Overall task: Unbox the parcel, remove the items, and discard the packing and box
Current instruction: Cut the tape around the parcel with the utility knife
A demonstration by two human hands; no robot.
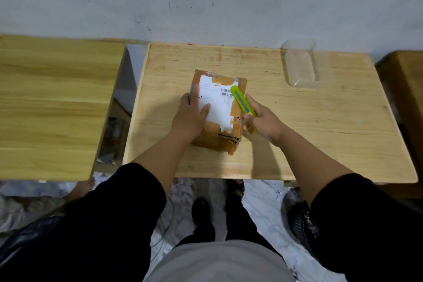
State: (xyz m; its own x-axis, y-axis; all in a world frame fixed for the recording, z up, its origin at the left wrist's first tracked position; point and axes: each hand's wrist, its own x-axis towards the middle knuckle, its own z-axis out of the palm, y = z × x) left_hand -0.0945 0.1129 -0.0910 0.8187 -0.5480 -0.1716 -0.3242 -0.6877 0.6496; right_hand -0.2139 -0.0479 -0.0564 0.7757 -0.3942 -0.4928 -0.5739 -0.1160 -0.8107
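Observation:
A brown cardboard parcel (219, 121) with a white shipping label and brown tape lies on the wooden table (320, 133). My left hand (191, 114) rests on the parcel's left side, fingers over its left edge and thumb on the label. My right hand (263, 121) grips a lime-green box cutter (242, 100) at the parcel's right edge; the cutter's body points up and away over the label. The blade end is hidden beneath my hand.
A clear plastic container (301, 64) stands at the table's back right. A second wooden table (52, 107) sits to the left across a narrow gap. A brown stool or table (405, 89) is at the far right. A black bag (302, 222) lies on the marble floor.

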